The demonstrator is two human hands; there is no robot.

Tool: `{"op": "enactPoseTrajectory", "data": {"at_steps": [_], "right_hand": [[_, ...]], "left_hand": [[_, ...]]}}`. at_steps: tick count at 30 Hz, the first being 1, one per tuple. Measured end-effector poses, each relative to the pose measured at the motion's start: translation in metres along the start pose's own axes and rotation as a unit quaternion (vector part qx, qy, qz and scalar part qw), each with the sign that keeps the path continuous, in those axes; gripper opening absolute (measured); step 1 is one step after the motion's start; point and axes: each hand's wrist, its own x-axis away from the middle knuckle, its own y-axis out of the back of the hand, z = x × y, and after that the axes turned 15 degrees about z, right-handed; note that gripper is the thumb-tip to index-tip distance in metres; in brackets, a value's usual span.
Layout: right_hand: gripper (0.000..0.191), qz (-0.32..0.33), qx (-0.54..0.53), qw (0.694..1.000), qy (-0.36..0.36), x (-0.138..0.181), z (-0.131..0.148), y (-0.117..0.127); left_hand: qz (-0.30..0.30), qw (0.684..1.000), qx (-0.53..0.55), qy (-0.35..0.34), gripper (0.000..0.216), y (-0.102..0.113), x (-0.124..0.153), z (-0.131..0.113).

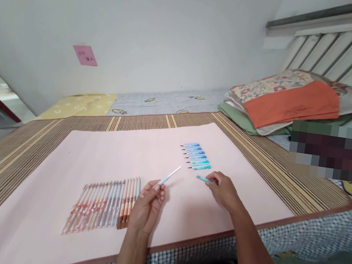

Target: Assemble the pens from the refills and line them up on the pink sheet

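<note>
Left hand pinches slim pale-blue-and-white stick, long axis slanting upper right; right hand pinches slender teal piece pointing left.

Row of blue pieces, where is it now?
In the head view, the row of blue pieces lies on the pink sheet, right of centre, beyond the right hand.

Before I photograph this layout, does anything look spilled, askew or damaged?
Nothing stands out: the pens and short blue pieces lie in neat rows on the pink sheet. The left hand holds a slim pale piece, the right hand a teal piece.
</note>
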Motion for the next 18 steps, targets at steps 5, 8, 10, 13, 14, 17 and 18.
{"op": "enactPoseTrajectory", "data": {"at_steps": [5, 8, 10, 13, 14, 17, 18], "right_hand": [[0.037, 0.029, -0.375, 0.926, 0.036, 0.001, 0.018, -0.005], [0.033, 0.057, -0.45, 0.889, 0.061, 0.004, 0.034, -0.009], [0.028, 0.064, -0.463, 0.88, 0.08, 0.006, 0.043, -0.012], [0.025, 0.08, -0.466, 0.876, 0.099, 0.007, 0.052, -0.017], [0.024, 0.086, -0.463, 0.877, 0.101, 0.007, 0.054, -0.018], [0.024, 0.099, -0.45, 0.882, 0.102, 0.007, 0.058, -0.02], [0.024, 0.1, -0.446, 0.884, 0.101, 0.007, 0.058, -0.02]], "left_hand": [[0.002, 1.0, 0.003, -0.003, 0.026, 0.001, -0.001, 0.0], [-0.004, 1.0, -0.009, -0.008, 0.028, 0.001, -0.001, -0.001], [-0.006, 1.0, -0.024, -0.012, 0.029, 0.001, 0.0, -0.001], [-0.008, 0.998, -0.052, -0.019, 0.027, 0.001, 0.0, -0.002], [-0.011, 0.998, -0.059, -0.022, 0.027, 0.001, 0.0, -0.002], [-0.017, 0.997, -0.076, -0.028, 0.028, -0.001, 0.0, -0.001], [-0.017, 0.996, -0.083, -0.029, 0.029, -0.001, 0.0, -0.001]]}}
